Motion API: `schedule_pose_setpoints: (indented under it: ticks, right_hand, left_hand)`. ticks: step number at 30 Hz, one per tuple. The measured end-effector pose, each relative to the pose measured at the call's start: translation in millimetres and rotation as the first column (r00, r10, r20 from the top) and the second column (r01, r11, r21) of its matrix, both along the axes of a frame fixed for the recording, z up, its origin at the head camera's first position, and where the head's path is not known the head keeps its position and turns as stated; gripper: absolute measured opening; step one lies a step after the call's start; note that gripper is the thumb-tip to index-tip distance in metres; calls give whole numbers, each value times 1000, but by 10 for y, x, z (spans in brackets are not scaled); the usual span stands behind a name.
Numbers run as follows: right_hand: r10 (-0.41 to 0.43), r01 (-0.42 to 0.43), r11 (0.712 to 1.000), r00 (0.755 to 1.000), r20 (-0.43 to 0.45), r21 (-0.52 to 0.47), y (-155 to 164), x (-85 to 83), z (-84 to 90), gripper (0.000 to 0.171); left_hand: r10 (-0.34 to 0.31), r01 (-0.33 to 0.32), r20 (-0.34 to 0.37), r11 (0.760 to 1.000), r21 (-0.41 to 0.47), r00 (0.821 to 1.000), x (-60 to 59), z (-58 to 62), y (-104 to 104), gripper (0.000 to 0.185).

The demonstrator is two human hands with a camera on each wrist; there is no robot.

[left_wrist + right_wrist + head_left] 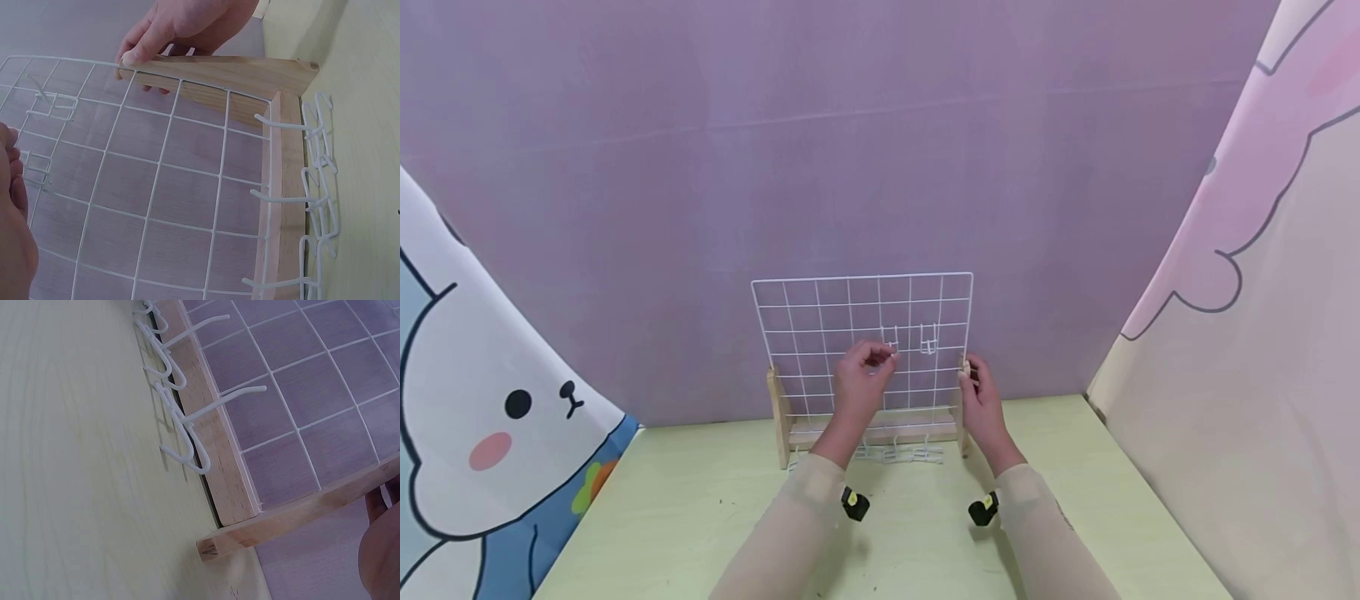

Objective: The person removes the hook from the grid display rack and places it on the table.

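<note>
A white wire grid panel [862,277] stands upright in a wooden stand [780,421]. My left hand [859,385] is in front of the panel's middle, thumb and fingertips pinching a white wire hook [39,169] at the grid; the fingers partly cover it. Another white hook [929,340] hangs on the grid to its right. At the panel's right side, my right hand [983,410] grips the top of the stand's wooden side post [250,75], its thumb on the near face.
Several loose white hooks [891,455] lie in a row on the pale table [910,542], along the stand's front, prongs pointing up. Behind is a purple backdrop [865,167], with printed cartoon cloths at left [467,400] and right [1232,208].
</note>
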State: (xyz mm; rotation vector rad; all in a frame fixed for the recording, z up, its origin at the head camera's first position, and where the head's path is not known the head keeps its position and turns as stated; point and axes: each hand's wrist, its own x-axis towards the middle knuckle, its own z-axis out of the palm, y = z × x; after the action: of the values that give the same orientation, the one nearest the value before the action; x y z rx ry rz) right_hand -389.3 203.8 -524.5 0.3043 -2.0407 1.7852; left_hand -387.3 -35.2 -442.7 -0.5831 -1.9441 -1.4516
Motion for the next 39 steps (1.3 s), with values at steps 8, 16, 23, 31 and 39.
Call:
schedule_pose_setpoints:
  ticks: [8, 16, 23, 31, 39]
  right_hand:
    - [30, -31, 999, 999, 27, 14, -26, 131, 195, 44]
    - [-5, 5, 1000, 1000, 18, 15, 10, -51, -23, 44]
    - [-11, 11, 1000, 1000, -4, 8, 13, -53, -46, 41]
    - [9, -9, 1000, 1000, 7, 0, 24, -57, -65, 45]
    - [-17, 17, 999, 1000, 8, 27, 27, -49, -66, 42]
  left_hand:
    - [0, 0, -18, 1000, 25, 1000, 2, 71, -10, 11]
    - [-1, 7, -116, 998, 57, 993, -9, 186, -14, 11]
    - [-13, 21, -101, 996, 81, 995, 39, 250, -38, 12]
    - [-49, 57, -101, 995, 81, 994, 103, 294, -106, 9]
    - [-59, 65, -91, 996, 64, 994, 152, 237, -276, 8]
